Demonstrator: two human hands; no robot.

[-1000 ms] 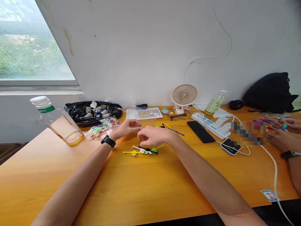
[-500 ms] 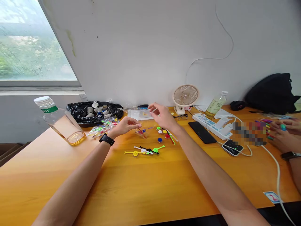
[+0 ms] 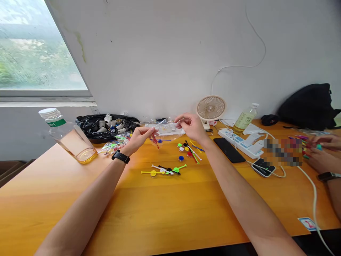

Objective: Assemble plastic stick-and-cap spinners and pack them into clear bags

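Observation:
A small clear plastic bag (image 3: 169, 128) is stretched between my two hands above the table. My left hand (image 3: 139, 139) pinches the bag's left end. A red arrow-shaped spinner piece (image 3: 155, 140) hangs just below those fingers, by a blue spinner piece (image 3: 160, 141); whether both are inside the bag I cannot tell. My right hand (image 3: 194, 128) pinches the bag's right end, thumb against fingers. Nearer to me lie a yellow spinner (image 3: 153, 173), a green spinner (image 3: 176, 170), and white and black ones. Loose arrows and round bases, including a blue base (image 3: 181, 158), lie under my right wrist.
Left are a large tilted-looking bottle (image 3: 73, 142), a black bag (image 3: 106, 128) and bagged spinner parts (image 3: 115, 144). Right are a fan (image 3: 211, 107), a phone (image 3: 229, 150), a power strip (image 3: 239, 142), a drink bottle (image 3: 244, 121) and cables. A co-worker's hands (image 3: 322, 149) hold coloured pieces.
My right hand has closed on the bag and moved slightly right. The bag has risen and spread out between both hands, with the red piece now hanging by my left fingers.

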